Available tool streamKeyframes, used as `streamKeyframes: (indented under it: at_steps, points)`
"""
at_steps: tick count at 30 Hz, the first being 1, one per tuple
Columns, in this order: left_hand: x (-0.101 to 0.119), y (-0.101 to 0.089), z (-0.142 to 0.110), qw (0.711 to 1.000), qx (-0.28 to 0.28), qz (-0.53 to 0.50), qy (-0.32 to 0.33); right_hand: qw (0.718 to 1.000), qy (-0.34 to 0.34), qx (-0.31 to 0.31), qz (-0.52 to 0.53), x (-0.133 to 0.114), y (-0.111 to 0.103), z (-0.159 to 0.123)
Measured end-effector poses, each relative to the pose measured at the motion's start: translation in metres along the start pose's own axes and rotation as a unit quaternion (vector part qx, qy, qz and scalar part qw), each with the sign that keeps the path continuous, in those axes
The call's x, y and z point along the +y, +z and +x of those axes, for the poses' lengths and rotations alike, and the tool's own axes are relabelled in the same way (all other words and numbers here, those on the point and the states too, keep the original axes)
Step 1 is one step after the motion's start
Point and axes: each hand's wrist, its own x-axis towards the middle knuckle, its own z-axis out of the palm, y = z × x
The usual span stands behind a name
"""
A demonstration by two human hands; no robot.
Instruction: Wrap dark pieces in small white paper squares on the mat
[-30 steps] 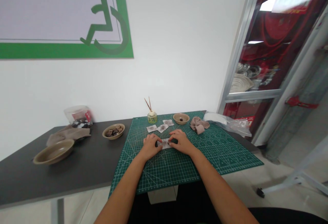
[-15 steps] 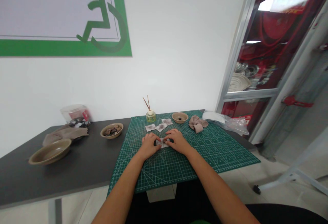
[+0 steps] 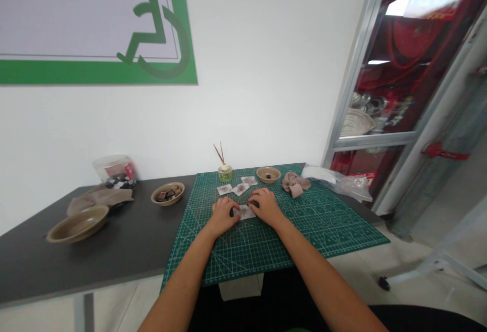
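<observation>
A small white sheet with grey smudges (image 3: 245,212) lies on the green cutting mat (image 3: 258,251) between my hands. At its left end, my left hand (image 3: 223,215) is closed, with thumb and fingertips on the sheet. My right hand (image 3: 267,207) rests at the sheet's right end, fingers bent and thumb near the index finger. A dark spot shows in that hand, too small to tell whether it is an object or shadow. Beyond the hands lie similar smudged sheets (image 3: 240,188).
Behind the sheets stand a reed diffuser (image 3: 225,173) and a small bowl (image 3: 268,175) with a dark piece inside. A crumpled brown cloth (image 3: 295,185) and plastic bag (image 3: 337,180) lie right. Leftward are a bowl of brown pieces (image 3: 168,193), a larger bowl (image 3: 78,224) and a clear jar (image 3: 114,171).
My right hand has shifted slightly up and away from my left, so more of the smudged sheet shows between them. My left hand stays almost in place.
</observation>
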Motion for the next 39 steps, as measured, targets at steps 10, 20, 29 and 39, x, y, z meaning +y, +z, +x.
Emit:
streamKeyframes:
  at_steps: [10,20,29,39]
  points:
    - [0.0,0.0,0.0,1.0,0.001,0.004,0.0,1.0,-0.005,0.009,0.0,-0.003,-0.003,-0.002]
    - [0.0,-0.001,0.0,1.0,-0.003,0.003,-0.002,0.996,-0.051,-0.021,0.077,0.011,-0.009,-0.009]
    - [0.001,-0.001,-0.001,1.0,-0.002,-0.004,0.0,0.991,-0.063,-0.039,0.115,0.012,-0.018,-0.011]
    - [0.001,-0.001,-0.001,1.0,0.004,-0.004,0.001,0.996,-0.04,-0.026,0.074,0.008,-0.011,-0.006]
